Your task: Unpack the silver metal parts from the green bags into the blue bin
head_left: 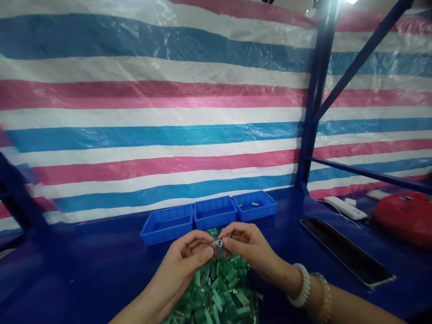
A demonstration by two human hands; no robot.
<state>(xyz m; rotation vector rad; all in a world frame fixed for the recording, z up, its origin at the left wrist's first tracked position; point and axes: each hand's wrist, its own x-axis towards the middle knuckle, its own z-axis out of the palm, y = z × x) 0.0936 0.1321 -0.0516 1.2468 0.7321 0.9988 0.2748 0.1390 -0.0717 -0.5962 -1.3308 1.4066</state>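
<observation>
A small silvery tube (218, 243) is held up between my two hands, its round open end facing me. My left hand (189, 256) pinches its left side between thumb and fingers. On the other side, the thumb and fingertips of my right hand (248, 247) are closed at the tube's open end. Below both hands lies a heap of small green translucent packets (222, 288), with slim pale and metallic pieces among them; my hands cover its far part.
Three blue trays stand in a row behind my hands: left (168, 223), middle (215, 212) and right (254, 205), the right one holding a few small metal pieces. A dark phone-like slab (347, 252), white power strip (346, 208) and red bag (405, 218) lie rightward. A blue post (308, 112) rises behind.
</observation>
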